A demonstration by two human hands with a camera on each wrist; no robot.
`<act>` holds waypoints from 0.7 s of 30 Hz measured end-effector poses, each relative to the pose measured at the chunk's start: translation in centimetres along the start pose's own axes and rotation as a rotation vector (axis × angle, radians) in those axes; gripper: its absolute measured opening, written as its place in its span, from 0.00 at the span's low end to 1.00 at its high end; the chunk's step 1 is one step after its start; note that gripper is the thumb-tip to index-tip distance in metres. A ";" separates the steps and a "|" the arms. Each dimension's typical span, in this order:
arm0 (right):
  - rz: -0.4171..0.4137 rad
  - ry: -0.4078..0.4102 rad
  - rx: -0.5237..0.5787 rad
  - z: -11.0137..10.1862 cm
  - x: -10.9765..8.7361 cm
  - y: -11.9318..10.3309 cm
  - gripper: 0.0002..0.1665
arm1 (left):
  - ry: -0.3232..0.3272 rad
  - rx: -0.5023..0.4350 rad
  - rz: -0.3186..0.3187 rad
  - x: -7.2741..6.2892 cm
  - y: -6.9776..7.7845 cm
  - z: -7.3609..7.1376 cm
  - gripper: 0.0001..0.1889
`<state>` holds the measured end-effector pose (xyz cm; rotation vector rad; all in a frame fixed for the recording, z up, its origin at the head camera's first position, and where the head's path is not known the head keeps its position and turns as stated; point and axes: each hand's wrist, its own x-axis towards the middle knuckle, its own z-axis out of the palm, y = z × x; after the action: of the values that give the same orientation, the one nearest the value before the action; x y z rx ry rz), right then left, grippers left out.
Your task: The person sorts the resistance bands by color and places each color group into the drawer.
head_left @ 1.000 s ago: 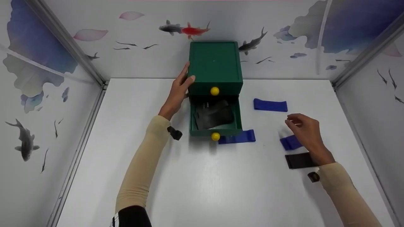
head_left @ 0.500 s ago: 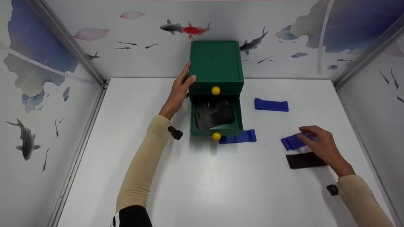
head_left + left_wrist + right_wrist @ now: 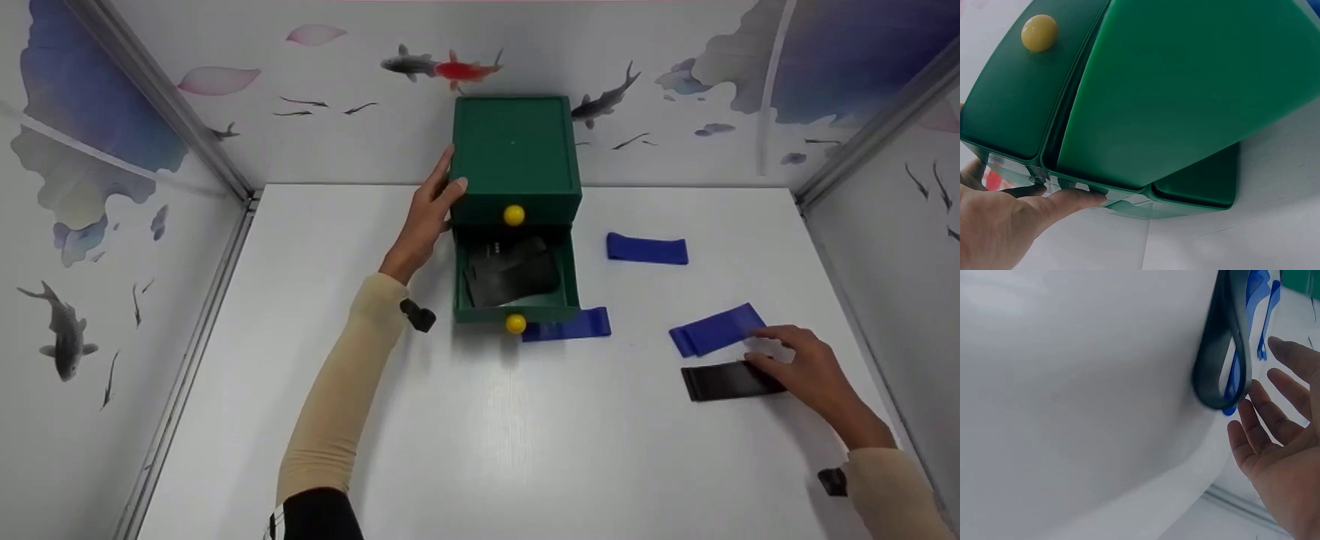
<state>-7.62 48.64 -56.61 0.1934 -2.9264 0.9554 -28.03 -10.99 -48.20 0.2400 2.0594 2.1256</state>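
Observation:
In the head view my left hand (image 3: pixel 420 225) rests against the left side of a green drawer cabinet (image 3: pixel 516 146), thumb by its top edge. The left wrist view has that hand's extended fingers along the cabinet's side (image 3: pixel 1010 225). A lower drawer (image 3: pixel 480 315) is pulled out, with black flat pieces (image 3: pixel 517 277) inside. My right hand (image 3: pixel 821 379) is at the right end of a black loop band (image 3: pixel 720 381), covering that end. The right wrist view shows its fingers loosely bent, fingertips right beside the black loop (image 3: pixel 1204 377). A blue band (image 3: pixel 716 330) lies just behind it.
Another blue band (image 3: pixel 647 249) lies right of the cabinet, and a third blue band (image 3: pixel 585 324) is partly hidden under the open drawer's front. Yellow knobs (image 3: pixel 515 324) stick out from the drawers. Printed walls (image 3: pixel 337 142) enclose the white table (image 3: pixel 465 442) behind and at both sides.
My right hand has moved right and toward me, from over the blue band to the black band's right end, uncovering the blue band. My left hand stays on the cabinet.

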 end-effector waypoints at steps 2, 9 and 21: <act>0.022 -0.023 -0.005 -0.4 -0.5 0.6 0.28 | 0.002 0.005 0.004 0.0 0.0 0.0 0.37; 0.136 -0.138 -0.037 -1.7 -1.6 1.8 0.33 | -0.003 0.021 0.006 0.0 0.0 0.0 0.37; 0.209 -0.245 -0.084 -1.9 -1.4 1.7 0.33 | -0.004 0.012 0.015 -0.1 -0.1 0.0 0.37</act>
<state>-6.39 51.30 -56.21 -0.0008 -3.2572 0.8879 -27.97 -11.04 -48.34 0.2622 2.0757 2.1199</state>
